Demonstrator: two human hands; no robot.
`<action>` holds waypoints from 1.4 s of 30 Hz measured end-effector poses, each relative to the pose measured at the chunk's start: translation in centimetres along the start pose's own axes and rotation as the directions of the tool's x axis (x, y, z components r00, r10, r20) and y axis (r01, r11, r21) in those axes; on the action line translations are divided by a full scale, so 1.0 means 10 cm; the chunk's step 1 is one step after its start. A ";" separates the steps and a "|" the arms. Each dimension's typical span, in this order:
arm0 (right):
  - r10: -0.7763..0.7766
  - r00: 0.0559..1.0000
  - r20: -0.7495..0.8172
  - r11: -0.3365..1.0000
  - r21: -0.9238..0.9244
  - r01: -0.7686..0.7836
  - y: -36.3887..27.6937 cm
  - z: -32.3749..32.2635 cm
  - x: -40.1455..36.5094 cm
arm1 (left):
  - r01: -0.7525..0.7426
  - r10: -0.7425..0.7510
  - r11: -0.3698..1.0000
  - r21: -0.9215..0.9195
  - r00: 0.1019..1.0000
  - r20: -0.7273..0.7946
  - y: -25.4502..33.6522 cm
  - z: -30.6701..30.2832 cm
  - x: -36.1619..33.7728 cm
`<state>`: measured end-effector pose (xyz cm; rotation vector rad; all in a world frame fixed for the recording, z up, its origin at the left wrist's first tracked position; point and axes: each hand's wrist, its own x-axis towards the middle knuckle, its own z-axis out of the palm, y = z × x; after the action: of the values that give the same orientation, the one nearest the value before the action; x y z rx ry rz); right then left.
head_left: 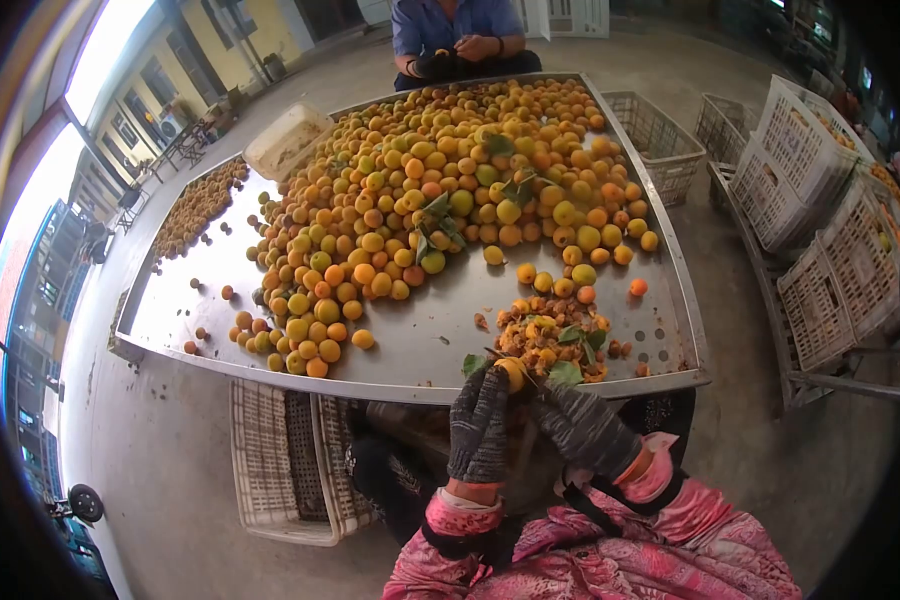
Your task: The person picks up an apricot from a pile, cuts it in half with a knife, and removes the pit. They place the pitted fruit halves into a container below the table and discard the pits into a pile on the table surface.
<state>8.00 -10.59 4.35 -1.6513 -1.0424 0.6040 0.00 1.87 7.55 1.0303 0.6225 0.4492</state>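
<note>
Both my hands wear dark grey knitted gloves and meet at the near edge of the metal table. My left hand (480, 425) is closed around a yellow-orange apricot (511, 374). Beside it, my right hand (588, 430) has its fingers pressed together near the fruit; what they hold, if anything, is hidden. Just beyond my hands lies a heap of torn apricot pieces (545, 335) with green leaves (566, 373) on it. A large pile of whole apricots (400, 200) covers much of the tabletop.
The metal table (410, 345) has a raised rim. On its left side are many brown pits (200, 208) and a pale plastic tub (288, 142). A crate (270, 460) stands below; stacked crates (795, 165) stand right. Another person (457, 45) sits opposite, hands together.
</note>
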 end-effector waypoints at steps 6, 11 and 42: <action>-0.146 0.972 -0.186 0.961 -0.261 0.095 0.06 0.14 -0.06 | -0.098 0.091 0.985 0.140 0.994 0.056 -0.05 0.06 0.01; 0.106 0.979 0.173 0.897 0.408 -0.169 0.17 -0.01 -0.10 | -0.085 0.076 0.990 0.115 0.994 0.079 -0.13 0.01 0.03; -0.031 0.970 -0.243 1.000 -0.005 0.030 0.13 0.62 0.11 | 0.070 -0.162 0.926 -0.370 0.961 -0.224 -0.40 -0.34 -0.20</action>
<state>3.97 -6.66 1.23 -1.6602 -0.8875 0.3692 -3.58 1.06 3.28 0.5864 0.7899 0.5695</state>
